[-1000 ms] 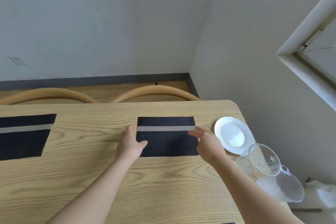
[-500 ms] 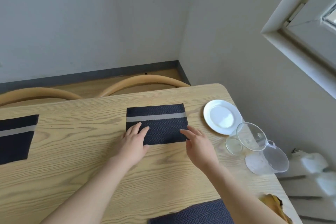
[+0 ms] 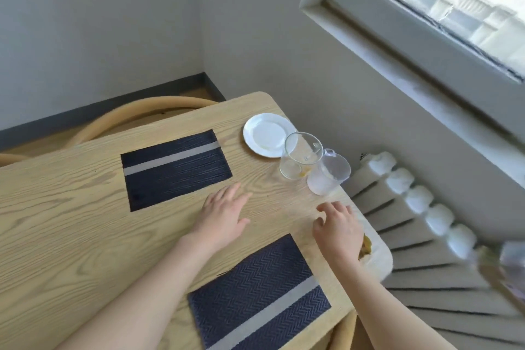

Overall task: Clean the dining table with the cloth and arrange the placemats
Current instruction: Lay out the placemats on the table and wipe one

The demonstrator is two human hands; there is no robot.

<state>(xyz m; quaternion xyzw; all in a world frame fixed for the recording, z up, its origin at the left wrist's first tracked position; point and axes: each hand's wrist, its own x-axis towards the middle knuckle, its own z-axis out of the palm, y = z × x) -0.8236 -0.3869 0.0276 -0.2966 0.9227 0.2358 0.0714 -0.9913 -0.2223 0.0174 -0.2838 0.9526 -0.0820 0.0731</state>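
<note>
From the head view, the left hand (image 3: 224, 216) lies flat and released on the bare wood of the table (image 3: 71, 221), fingers spread. The right hand (image 3: 338, 230), at its 3 o'clock, hovers with loosely bent fingers grasping nothing. One placemat (image 3: 176, 167) lies flat at 10 o'clock of the left hand and a second placemat (image 3: 258, 293) at 6 o'clock; both are dark woven herringbone rectangles with a pale stripe. Under the right hand, at the table's edge, sits a pale soft-looking thing with a yellow-brown patch (image 3: 366, 246); I cannot tell whether it is the cloth. The likeliest risk is at 1 o'clock of the right hand. The clear glass (image 3: 301, 155) and the frosted plastic jug (image 3: 326, 176) stand touching, close to the edge above the ribbed radiator (image 3: 412, 221), so a wide sweep could tip them. The smooth white plate (image 3: 267, 133) just beyond might slide. The near placemat, close to the rounded corner, could be dragged askew by a forearm.
</note>
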